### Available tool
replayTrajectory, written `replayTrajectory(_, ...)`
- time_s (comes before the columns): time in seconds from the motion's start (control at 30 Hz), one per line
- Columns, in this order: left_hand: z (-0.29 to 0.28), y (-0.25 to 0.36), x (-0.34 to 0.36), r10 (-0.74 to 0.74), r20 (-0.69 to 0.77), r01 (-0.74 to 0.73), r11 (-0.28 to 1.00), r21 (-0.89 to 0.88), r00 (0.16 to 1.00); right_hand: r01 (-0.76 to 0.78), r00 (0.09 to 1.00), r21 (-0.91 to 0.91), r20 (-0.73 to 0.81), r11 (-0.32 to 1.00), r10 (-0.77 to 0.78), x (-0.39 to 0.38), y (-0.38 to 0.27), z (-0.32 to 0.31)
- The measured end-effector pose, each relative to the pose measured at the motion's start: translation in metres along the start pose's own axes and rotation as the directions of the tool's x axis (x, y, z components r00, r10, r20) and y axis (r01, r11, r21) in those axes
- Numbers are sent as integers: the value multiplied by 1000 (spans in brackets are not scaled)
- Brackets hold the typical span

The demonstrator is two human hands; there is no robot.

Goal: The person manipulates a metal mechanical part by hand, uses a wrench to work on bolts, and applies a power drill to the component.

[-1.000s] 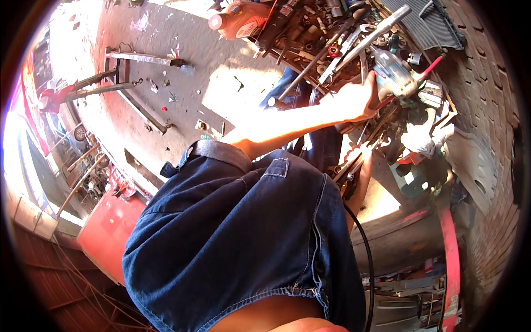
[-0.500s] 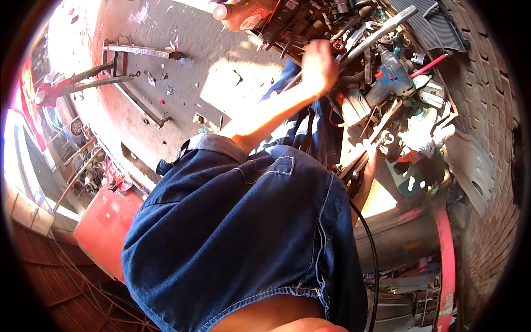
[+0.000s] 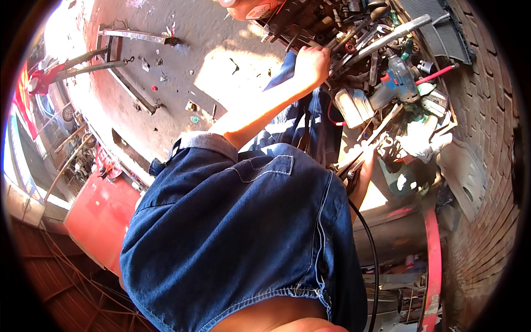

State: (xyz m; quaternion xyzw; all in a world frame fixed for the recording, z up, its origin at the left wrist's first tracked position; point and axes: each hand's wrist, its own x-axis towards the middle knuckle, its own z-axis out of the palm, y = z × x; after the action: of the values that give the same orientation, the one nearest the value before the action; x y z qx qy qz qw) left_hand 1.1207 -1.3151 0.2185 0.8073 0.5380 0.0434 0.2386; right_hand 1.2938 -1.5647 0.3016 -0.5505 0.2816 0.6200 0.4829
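Near the blue denim garment (image 3: 238, 221), the right hand (image 3: 362, 160) clasps slim metal tools (image 3: 348, 166) that look hard, stiff and fairly light, possibly slick with grease and best held mid-shank. Just beyond, the left hand (image 3: 313, 67) curls at the edge of a jumbled tool heap (image 3: 332, 25), its grasp, if any, impossible to tell. Farther out lie a grey-and-blue power tool (image 3: 402, 83), seemingly bulky and best taken by its handle, and a long silver bar (image 3: 394, 37), likely rigid and weighty, suiting a grip near its middle.
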Motion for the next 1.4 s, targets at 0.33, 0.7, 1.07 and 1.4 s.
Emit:
replayTrajectory(0.33, 18, -39, 16, 81, 93, -37, 913, -406, 992, 3, 999, -4, -33, 1000, -3, -8, 1, 6)
replayTrajectory(0.7, 5, -29, 45, 197, 336, -230, 971, 62, 921, 14, 998, 4, -57, 1000, -13, -14, 0, 10)
replayTrajectory(1.07, -7, -21, 71, 136, 385, -183, 979, 86, 913, 27, 998, 60, -63, 998, -23, -12, 6, 4)
replayTrajectory(1.4, -72, -15, 34, 180, 664, 674, -381, -633, 726, 15, 1000, 58, -15, 998, -15, 1, 6, 9)
